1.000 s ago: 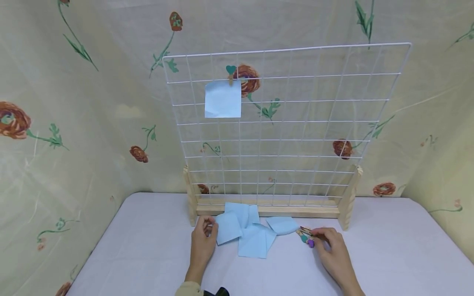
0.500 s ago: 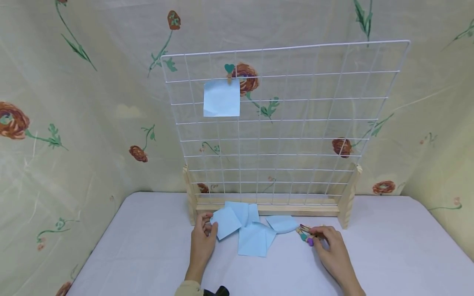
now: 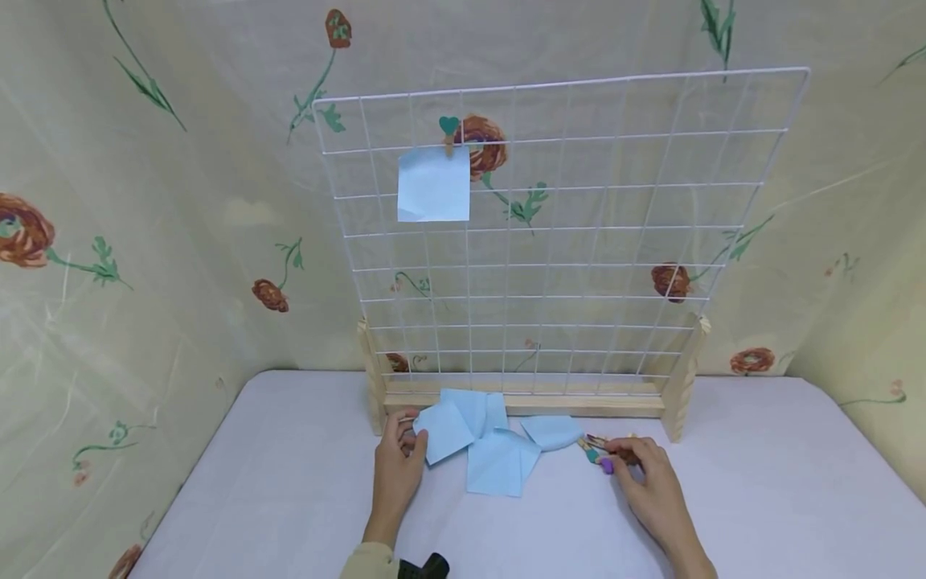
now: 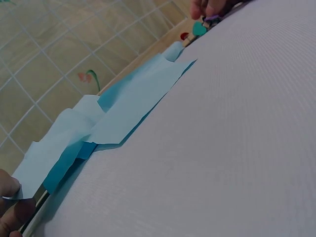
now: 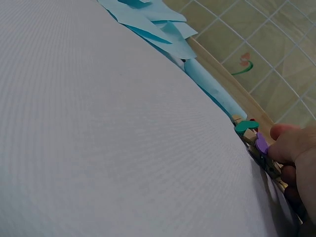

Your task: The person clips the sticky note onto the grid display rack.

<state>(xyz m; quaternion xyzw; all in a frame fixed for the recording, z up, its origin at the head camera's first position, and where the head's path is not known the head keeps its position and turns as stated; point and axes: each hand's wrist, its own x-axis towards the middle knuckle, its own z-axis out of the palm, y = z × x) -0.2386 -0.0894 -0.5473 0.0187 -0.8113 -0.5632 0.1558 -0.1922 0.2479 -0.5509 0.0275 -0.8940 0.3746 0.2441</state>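
My left hand (image 3: 398, 466) pinches the left corner of a light blue sticky note (image 3: 444, 433), the leftmost of an overlapping group. That corner is lifted between thumb and finger (image 4: 17, 213) in the left wrist view. My right hand (image 3: 654, 486) has its curled thumb and index finger at a small pile of wooden clothespins (image 3: 595, 452) with coloured hearts. A green heart (image 5: 247, 126) and a purple heart (image 5: 261, 143) show beside its fingertips in the right wrist view. The clothespin between those fingers is mostly hidden by the hand.
A white wire grid (image 3: 550, 229) stands upright in a wooden base (image 3: 579, 404) behind the notes. A green-heart clothespin (image 3: 448, 135) holds one blue note (image 3: 434, 185) on its upper left. Floral cloth (image 3: 174, 265) hangs around the white table (image 3: 289, 482).
My left thumb and fingers have closed on the note's corner and shifted the sheet slightly left. My right hand stays at the clothespins with small finger movements. The head view has tilted slightly.
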